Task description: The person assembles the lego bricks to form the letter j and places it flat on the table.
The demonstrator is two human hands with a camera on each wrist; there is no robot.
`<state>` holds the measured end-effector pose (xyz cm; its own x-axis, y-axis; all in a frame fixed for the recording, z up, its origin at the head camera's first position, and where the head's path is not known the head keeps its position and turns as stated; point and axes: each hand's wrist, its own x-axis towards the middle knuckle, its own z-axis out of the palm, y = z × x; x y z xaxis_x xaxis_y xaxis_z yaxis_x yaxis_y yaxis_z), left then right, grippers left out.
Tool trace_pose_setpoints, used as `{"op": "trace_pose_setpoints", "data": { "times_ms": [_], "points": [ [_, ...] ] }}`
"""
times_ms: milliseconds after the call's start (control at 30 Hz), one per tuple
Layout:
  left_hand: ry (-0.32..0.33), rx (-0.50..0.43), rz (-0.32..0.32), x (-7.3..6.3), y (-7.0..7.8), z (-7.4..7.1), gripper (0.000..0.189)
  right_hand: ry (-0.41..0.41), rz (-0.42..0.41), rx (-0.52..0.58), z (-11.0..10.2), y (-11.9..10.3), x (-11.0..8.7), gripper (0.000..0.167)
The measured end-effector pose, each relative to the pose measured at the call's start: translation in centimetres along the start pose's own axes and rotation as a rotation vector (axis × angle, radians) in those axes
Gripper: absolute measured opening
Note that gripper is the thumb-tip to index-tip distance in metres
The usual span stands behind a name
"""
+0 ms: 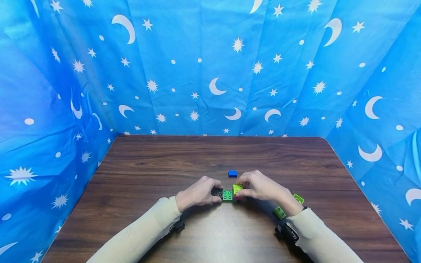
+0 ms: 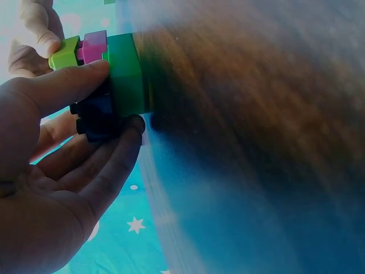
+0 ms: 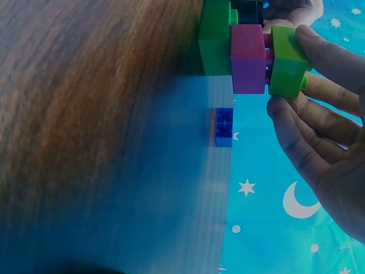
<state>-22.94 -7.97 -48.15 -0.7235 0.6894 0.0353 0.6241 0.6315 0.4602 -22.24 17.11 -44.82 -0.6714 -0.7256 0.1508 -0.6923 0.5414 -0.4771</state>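
Observation:
My left hand (image 1: pixel 199 191) grips a black brick (image 1: pixel 217 192) between thumb and fingers; the brick sits on one end of a larger green brick (image 2: pixel 126 74) on the table. On the green brick's other end stands a magenta brick (image 3: pixel 248 60). Just above it, my right hand (image 1: pixel 263 188) pinches a lime-green brick (image 3: pixel 287 61) by its sides. Magenta studs show in a thin gap between these two bricks. Green studs are visible between the black and magenta bricks.
A blue brick (image 1: pixel 232 173) lies on the table just beyond the stack. Close to my right wrist are a green brick (image 1: pixel 279 212) and a lime-green brick (image 1: pixel 298 198). Blue cloth (image 1: pixel 210 65) with moons and stars hangs behind the wooden table (image 1: pixel 158 157) and at its sides.

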Motion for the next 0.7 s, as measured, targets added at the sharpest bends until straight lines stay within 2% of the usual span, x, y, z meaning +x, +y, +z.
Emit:
{"op": "trace_pose_setpoints", "data": {
  "times_ms": [167, 700],
  "points": [
    [0.0, 0.013, 0.002, 0.0, -0.11, 0.08, 0.032, 0.012, -0.008, -0.001, 0.19, 0.06, 0.06, 0.024],
    [0.016, 0.016, 0.017, -0.12, 0.14, -0.06, 0.03, 0.001, 0.056, 0.044, 0.5, 0.05, 0.14, 0.018]
  ]
}}
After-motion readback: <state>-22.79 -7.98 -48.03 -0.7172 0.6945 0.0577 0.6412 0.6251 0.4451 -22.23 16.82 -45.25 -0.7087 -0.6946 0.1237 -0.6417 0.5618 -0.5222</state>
